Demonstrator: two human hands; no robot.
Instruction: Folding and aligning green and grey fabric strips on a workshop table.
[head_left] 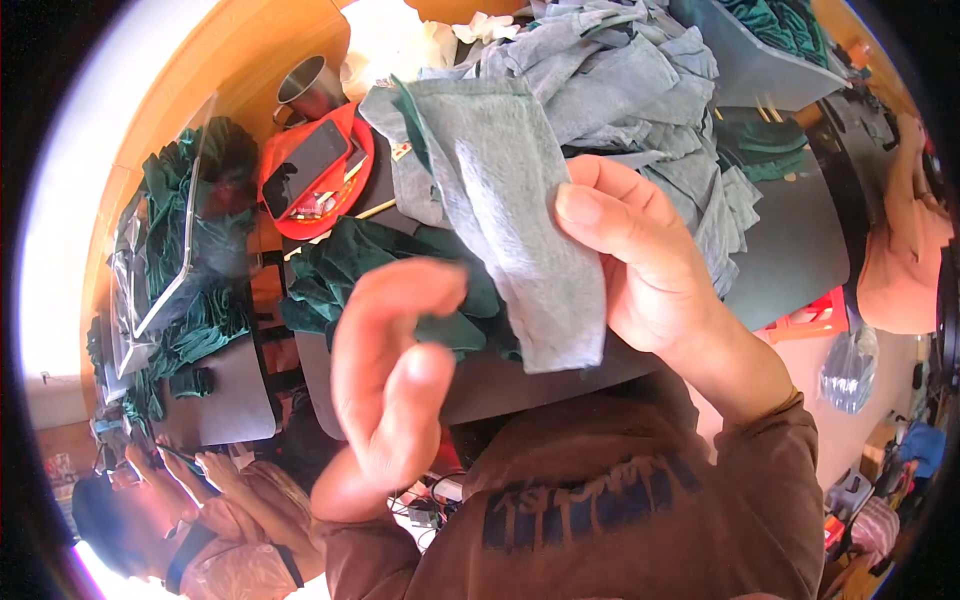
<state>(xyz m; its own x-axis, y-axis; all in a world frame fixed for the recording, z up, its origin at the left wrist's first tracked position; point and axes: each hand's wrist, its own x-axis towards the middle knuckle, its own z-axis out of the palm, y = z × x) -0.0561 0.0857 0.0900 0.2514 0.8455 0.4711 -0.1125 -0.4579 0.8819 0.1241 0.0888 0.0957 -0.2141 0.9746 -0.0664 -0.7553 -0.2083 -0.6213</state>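
Holding up a grey cloth
Right hand is pinching its edge; left hand is hovering loosely curled, released, just below it.

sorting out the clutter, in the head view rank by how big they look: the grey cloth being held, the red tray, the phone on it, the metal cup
1. grey cloth, though it's nearest the camera
2. red tray
3. phone
4. metal cup; close to the phone, so unsure

Our right hand pinches a folded grey cloth by its edge, holding it upright. Our left hand hovers just beside it, fingers loosely curled. Behind lie a grey cloth pile, dark green cloths and a phone on a red tray.
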